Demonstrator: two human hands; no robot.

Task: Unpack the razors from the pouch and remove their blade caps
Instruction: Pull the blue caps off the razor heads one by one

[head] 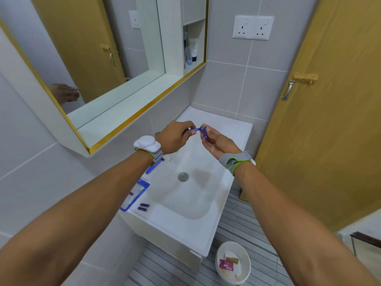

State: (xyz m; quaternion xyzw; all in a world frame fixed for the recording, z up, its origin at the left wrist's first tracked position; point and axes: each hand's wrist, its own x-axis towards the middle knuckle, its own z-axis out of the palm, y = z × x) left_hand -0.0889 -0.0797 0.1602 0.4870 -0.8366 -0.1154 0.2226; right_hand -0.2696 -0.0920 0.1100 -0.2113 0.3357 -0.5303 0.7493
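Above the white sink [208, 240] I hold a purple razor [194, 130] between both hands. My left hand [174, 137] grips its handle. My right hand [216, 141] pinches the blade cap [204, 132] on the razor's head. A clear pouch with blue edging [135, 195] lies on the sink's left rim. Two dark purple blade caps [143, 207] rest on the rim just right of the pouch. Another purple razor [153, 167] lies on the rim farther back, partly hidden under my left wrist.
A mirror cabinet [123, 112] hangs on the left wall with tubes on its open shelf [191, 50]. The sink drain [183, 176] is in the basin. A wooden door [329, 120] stands at right. A white bin [233, 263] with wrappers sits on the floor.
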